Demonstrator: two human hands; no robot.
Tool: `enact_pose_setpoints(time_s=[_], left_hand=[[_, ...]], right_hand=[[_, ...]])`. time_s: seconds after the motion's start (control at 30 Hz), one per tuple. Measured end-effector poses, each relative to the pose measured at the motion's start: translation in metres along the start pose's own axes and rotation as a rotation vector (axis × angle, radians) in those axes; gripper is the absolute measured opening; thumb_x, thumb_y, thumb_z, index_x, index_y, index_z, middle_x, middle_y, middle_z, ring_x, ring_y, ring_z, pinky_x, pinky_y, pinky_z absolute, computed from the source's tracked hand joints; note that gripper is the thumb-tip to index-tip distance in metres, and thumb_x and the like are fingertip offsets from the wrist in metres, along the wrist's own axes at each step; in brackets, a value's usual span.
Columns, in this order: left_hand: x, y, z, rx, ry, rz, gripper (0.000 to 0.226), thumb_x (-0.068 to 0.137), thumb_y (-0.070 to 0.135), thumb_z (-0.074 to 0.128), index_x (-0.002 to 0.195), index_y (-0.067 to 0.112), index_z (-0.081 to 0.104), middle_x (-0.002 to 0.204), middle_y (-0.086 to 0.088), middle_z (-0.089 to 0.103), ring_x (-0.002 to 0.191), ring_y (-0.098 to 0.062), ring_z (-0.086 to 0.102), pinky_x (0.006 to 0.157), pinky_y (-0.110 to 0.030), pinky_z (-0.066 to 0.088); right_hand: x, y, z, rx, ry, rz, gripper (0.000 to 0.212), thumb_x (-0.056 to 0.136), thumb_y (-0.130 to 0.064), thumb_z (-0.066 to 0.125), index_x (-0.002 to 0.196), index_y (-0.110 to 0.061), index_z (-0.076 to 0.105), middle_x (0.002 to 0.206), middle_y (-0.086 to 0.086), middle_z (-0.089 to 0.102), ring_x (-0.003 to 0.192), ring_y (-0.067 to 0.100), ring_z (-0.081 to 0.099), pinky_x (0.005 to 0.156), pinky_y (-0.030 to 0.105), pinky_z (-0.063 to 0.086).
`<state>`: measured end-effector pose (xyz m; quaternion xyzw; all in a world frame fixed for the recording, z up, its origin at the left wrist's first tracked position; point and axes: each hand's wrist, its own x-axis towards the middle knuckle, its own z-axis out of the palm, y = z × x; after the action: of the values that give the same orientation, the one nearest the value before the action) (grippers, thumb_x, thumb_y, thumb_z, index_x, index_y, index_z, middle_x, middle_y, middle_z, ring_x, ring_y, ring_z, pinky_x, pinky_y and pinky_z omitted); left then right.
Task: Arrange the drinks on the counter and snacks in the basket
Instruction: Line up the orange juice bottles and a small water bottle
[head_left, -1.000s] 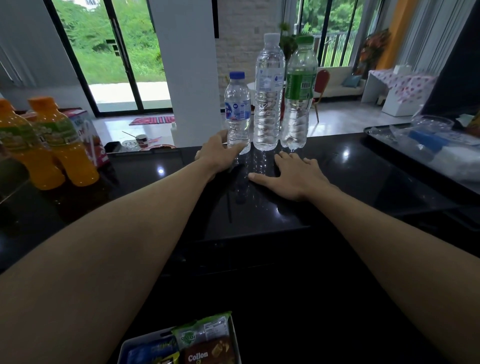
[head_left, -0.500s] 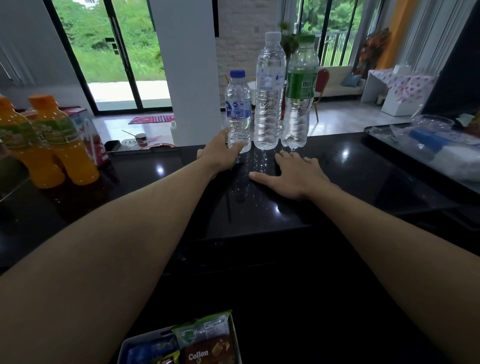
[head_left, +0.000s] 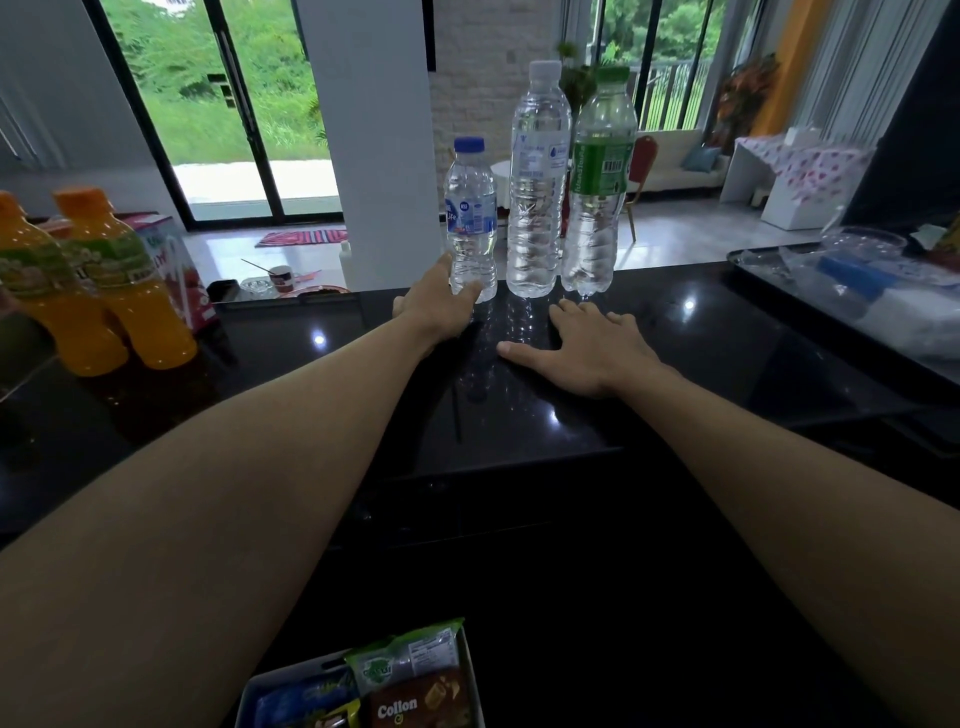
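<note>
My left hand (head_left: 436, 306) holds the small clear plastic water bottle with the blue cap (head_left: 470, 228) low at its base. The thumb lies across the front and the fingers go round the left side. I think I hold it so low because from there it can slide into line without tipping. My right hand (head_left: 592, 348) grasps nothing. It lies flat, palm down and fingers spread, on the glossy black counter (head_left: 727, 353) just in front of the two bigger bottles, probably to steady me as I lean forward.

The small bottle stands upright near the far edge of the counter, just beside the tall clear water bottle with the white cap (head_left: 537, 182). That one stands just beside the clear bottle with the green label and green cap (head_left: 597, 182). The three make a row, so water seems grouped with water. Well apart, at the left, two orange juice bottles with orange caps (head_left: 130, 291) stand together near a red and white carton (head_left: 176, 254). In my judgement they are not yet arranged with the others.

Close below me, the white basket (head_left: 249, 696) already has snacks in it: a green packet (head_left: 400, 660), a brown Collon box (head_left: 415, 701) and a blue packet (head_left: 291, 701). On the right, a dark tray (head_left: 737, 258) carries clear plastic things that I cannot identify.
</note>
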<state>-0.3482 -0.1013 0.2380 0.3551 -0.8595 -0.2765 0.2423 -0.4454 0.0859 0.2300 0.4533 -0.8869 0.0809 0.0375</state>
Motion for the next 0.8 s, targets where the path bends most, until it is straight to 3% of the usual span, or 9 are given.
enact_pose_setpoints(time_s=[0.33,0.5,0.57,0.63,0.8], left_hand=[[-0.003,-0.002,-0.005,-0.145,-0.021,0.038,0.072,0.095,0.044,0.061,0.155,0.020,0.029,0.153,0.000,0.044,0.132,-0.024,0.051,0.113,-0.047,0.037],[-0.009,-0.006,-0.017,-0.218,-0.058,0.026,0.071,0.092,0.032,0.068,0.151,0.010,0.036,0.143,-0.004,0.052,0.125,-0.019,0.054,0.108,-0.035,0.041],[-0.014,-0.009,-0.026,-0.177,-0.092,0.032,0.069,0.091,0.028,0.070,0.149,0.008,0.039,0.134,-0.005,0.057,0.123,-0.020,0.056,0.106,-0.032,0.041],[-0.024,-0.013,-0.035,-0.056,-0.131,0.094,0.065,0.091,0.027,0.069,0.147,0.006,0.042,0.137,-0.008,0.058,0.126,-0.025,0.055,0.109,-0.035,0.041],[-0.056,-0.033,-0.058,0.125,-0.046,0.252,0.049,0.096,0.025,0.063,0.140,0.007,0.054,0.138,-0.012,0.059,0.128,-0.028,0.054,0.108,-0.032,0.039]], right_hand=[[-0.002,-0.001,-0.001,0.013,-0.006,0.004,0.129,0.061,-0.105,0.014,0.152,-0.017,0.038,0.160,0.002,0.034,0.147,0.020,0.028,0.116,0.049,0.019],[-0.005,-0.002,-0.004,0.041,-0.003,0.001,0.128,0.061,-0.104,0.016,0.151,-0.017,0.039,0.160,0.002,0.034,0.147,0.020,0.028,0.116,0.050,0.021],[-0.007,-0.002,-0.006,0.067,-0.006,0.004,0.125,0.062,-0.103,0.020,0.151,-0.018,0.040,0.161,0.003,0.032,0.148,0.021,0.028,0.117,0.051,0.020],[-0.010,-0.003,-0.008,0.106,0.008,-0.007,0.116,0.065,-0.101,0.026,0.147,-0.021,0.046,0.159,0.004,0.036,0.146,0.022,0.032,0.117,0.051,0.022],[-0.022,-0.009,-0.015,0.164,0.123,-0.083,0.090,0.077,-0.089,0.044,0.131,-0.019,0.058,0.130,0.001,0.058,0.118,0.023,0.055,0.101,0.049,0.045]])
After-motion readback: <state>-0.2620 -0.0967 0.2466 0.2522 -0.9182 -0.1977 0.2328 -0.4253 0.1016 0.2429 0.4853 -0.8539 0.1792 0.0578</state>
